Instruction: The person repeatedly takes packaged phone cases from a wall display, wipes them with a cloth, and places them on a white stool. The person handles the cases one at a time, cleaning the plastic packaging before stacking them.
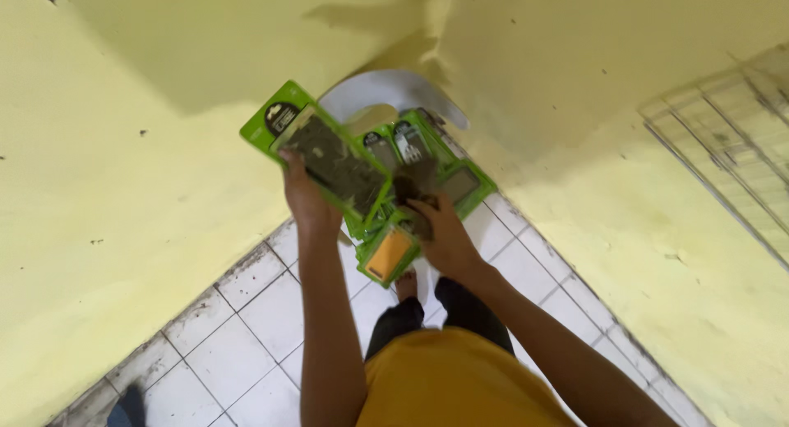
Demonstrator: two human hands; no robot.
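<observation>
In the middle of the frame, a bunch of green packs sits fanned out in two hands. The left hand is closed on the big pack at the upper left. The right hand grips the smaller ones, one with an orange card. All packs are held; none lie on the white tile floor. Yellow walls stand around.

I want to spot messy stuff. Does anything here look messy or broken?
The green packs are fanned out crookedly between the left hand and right hand, not in a neat stack. The yellow wall has dark specks, and the floor tiles are grimy along its edge.
</observation>
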